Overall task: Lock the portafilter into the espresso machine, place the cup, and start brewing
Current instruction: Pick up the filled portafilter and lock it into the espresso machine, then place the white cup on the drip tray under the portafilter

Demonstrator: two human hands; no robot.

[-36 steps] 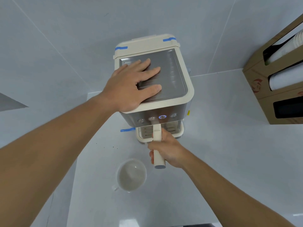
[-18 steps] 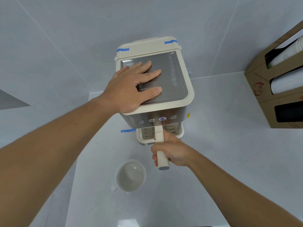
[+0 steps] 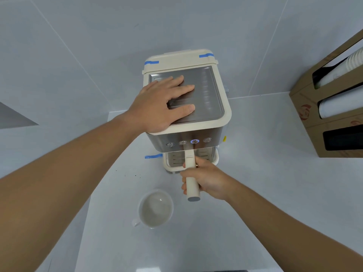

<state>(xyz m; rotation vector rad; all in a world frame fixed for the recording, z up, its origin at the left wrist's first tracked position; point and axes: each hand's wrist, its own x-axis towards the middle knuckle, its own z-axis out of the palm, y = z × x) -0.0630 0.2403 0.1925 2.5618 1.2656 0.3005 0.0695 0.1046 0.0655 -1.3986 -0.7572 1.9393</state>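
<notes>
A cream and steel espresso machine (image 3: 220, 107) stands on the white counter against the wall. My left hand (image 3: 159, 104) lies flat on its metal top, fingers spread. The portafilter's cream handle (image 3: 191, 179) sticks out from under the front panel, straight toward me, and my right hand (image 3: 206, 178) is wrapped around it. The portafilter's head is hidden under the machine. A row of round buttons runs along the front; one button (image 3: 194, 141) glows blue. A white cup (image 3: 156, 209) stands empty on the counter, in front of the machine and left of the handle.
A cardboard dispenser (image 3: 306, 114) with stacks of paper cups stands at the right edge. Blue tape strips mark the machine's back corners and the counter by its drip tray (image 3: 170, 160). A few dark specks lie on the counter (image 3: 265, 173) left of the tray.
The handle has swung slightly to the right in my right hand and now points more straight toward me. My left hand stays pressed on the machine's top.
</notes>
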